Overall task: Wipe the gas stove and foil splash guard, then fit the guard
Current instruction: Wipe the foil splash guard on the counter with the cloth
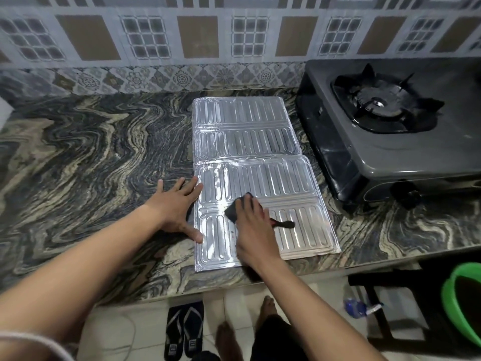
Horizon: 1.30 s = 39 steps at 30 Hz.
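Observation:
A silver ribbed foil splash guard lies flat on the marbled counter, in two hinged panels. My left hand rests flat, fingers spread, on the guard's left edge and the counter. My right hand presses a dark cloth onto the near panel; a dark strip of cloth sticks out to the right of the hand. The dark grey gas stove stands to the right of the guard, its black burner grate on top and a knob at the front.
A patterned tiled wall runs behind the counter. Beyond the counter's front edge, the floor holds black sandals, my bare feet, a blue bottle, a dark stool frame and a green bucket at the right.

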Each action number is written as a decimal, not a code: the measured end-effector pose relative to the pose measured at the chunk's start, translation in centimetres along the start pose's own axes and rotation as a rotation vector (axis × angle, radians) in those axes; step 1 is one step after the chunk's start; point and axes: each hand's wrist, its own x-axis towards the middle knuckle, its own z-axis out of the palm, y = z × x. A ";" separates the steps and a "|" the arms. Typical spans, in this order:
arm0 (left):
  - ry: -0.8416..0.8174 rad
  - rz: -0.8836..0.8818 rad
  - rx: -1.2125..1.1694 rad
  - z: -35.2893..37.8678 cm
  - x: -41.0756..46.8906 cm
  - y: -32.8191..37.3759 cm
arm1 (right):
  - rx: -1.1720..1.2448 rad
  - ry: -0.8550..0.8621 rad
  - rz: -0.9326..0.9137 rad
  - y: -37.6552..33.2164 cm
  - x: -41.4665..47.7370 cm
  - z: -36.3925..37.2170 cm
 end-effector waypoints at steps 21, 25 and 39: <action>-0.006 0.026 -0.060 0.6 0.0 -0.1 | -0.002 -0.178 -0.379 5.2 -4.5 -0.6; 0.014 0.026 -0.081 1.0 0.1 -0.1 | 0.017 -0.062 -0.145 9.6 -3.7 -1.9; 0.018 0.011 -0.089 0.9 0.2 0.1 | -0.009 -0.113 -0.389 1.1 -4.9 0.7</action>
